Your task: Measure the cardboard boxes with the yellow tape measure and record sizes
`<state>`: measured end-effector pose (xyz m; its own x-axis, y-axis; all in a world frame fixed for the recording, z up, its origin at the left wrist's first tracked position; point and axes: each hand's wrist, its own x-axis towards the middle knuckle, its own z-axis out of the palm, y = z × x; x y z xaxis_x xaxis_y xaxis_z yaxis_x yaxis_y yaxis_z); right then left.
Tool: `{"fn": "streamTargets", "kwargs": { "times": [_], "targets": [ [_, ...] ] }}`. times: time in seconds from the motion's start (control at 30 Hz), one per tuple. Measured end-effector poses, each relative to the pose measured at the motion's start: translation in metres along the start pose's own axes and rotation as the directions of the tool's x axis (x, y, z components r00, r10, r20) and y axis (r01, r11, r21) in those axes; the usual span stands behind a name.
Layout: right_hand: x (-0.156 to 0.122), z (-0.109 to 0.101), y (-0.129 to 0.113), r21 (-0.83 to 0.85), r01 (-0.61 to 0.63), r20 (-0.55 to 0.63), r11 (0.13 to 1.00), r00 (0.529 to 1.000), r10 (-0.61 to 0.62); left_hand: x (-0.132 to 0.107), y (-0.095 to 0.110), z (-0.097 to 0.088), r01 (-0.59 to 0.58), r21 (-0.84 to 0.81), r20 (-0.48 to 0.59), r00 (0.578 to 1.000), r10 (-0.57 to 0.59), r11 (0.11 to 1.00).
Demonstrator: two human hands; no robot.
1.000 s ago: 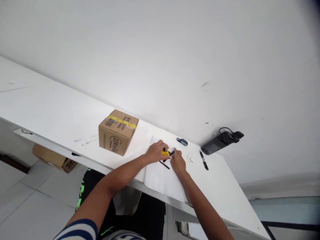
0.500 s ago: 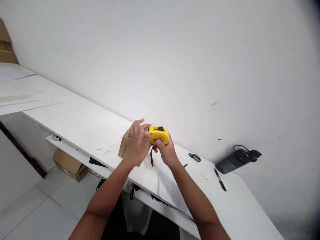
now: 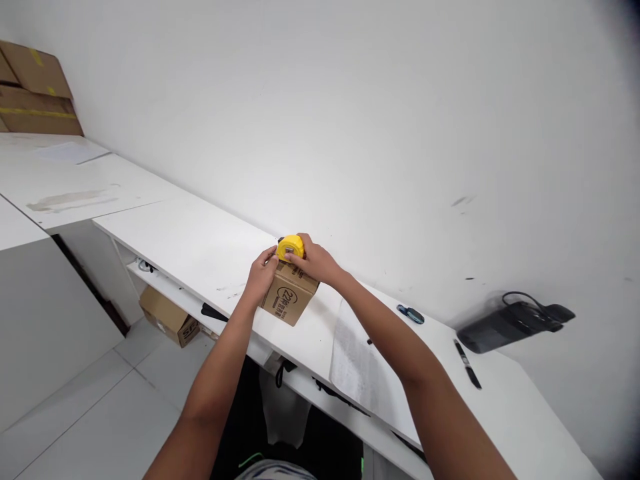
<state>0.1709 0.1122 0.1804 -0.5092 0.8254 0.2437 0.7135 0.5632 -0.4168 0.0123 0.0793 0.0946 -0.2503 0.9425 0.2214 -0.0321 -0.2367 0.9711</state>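
Observation:
A yellow tape measure is held in my right hand, just above the top of a small cardboard box. The box stands on the white desk, with dark printing on its near side. My left hand is at the box's left top edge, its thumb and fingers pinched together close to the tape measure's left end. What lies between those fingertips is too small to make out. No length of blade can be seen clearly.
To the right on the desk lie a paper sheet, a blue-black object and a black marker. A dark bottle is by the wall. Cardboard boxes stand far left; another box sits below the desk.
The tape measure has come down from in front of the box to its top, turning in my right hand. My left hand has moved to the box's left edge. The view has shifted left.

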Motion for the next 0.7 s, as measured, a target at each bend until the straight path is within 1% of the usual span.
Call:
{"fn": "streamTargets", "kwargs": {
  "times": [0.07, 0.17, 0.27, 0.33, 0.37, 0.43, 0.5, 0.6, 0.7],
  "targets": [
    [-0.021, -0.012, 0.009, -0.021, -0.040, 0.007, 0.999, 0.999, 0.040, -0.001, 0.003, 0.001, 0.006, 0.066, -0.057, 0.998, -0.002, 0.998],
    [-0.064, -0.031, 0.033, -0.026, -0.115, -0.006, 0.993, 0.993, 0.115, -0.001, 0.005, 0.003, 0.035, 0.103, -0.078, 0.997, -0.027, 0.994],
    [-0.104, -0.044, 0.059, 0.023, -0.206, 0.018, 0.978, 0.979, 0.205, 0.000, 0.003, 0.004, 0.017, 0.117, -0.105, 0.994, -0.005, 0.993],
    [-0.118, -0.048, 0.068, 0.065, -0.236, 0.017, 0.970, 0.972, 0.235, 0.002, 0.001, 0.005, -0.004, 0.123, -0.118, 0.993, 0.018, 0.992],
    [-0.119, -0.047, 0.070, 0.080, -0.234, 0.002, 0.969, 0.972, 0.235, 0.003, 0.000, 0.005, -0.011, 0.127, -0.122, 0.992, 0.027, 0.992],
    [-0.112, -0.044, 0.066, 0.088, -0.202, -0.047, 0.975, 0.977, 0.207, 0.004, -0.002, 0.005, -0.018, 0.132, -0.130, 0.991, 0.035, 0.991],
    [-0.093, -0.039, 0.057, 0.077, -0.146, -0.083, 0.986, 0.985, 0.153, 0.004, -0.003, 0.005, -0.015, 0.129, -0.137, 0.990, 0.033, 0.992],
    [-0.055, -0.027, 0.037, 0.027, -0.066, -0.051, 0.997, 0.996, 0.067, 0.004, -0.003, 0.005, -0.017, 0.103, -0.142, 0.989, 0.031, 0.995],
    [-0.018, -0.011, 0.015, -0.003, -0.012, -0.002, 1.000, 1.000, 0.012, 0.004, -0.003, 0.005, -0.028, 0.058, -0.117, 0.993, 0.034, 0.998]
  ]
}}
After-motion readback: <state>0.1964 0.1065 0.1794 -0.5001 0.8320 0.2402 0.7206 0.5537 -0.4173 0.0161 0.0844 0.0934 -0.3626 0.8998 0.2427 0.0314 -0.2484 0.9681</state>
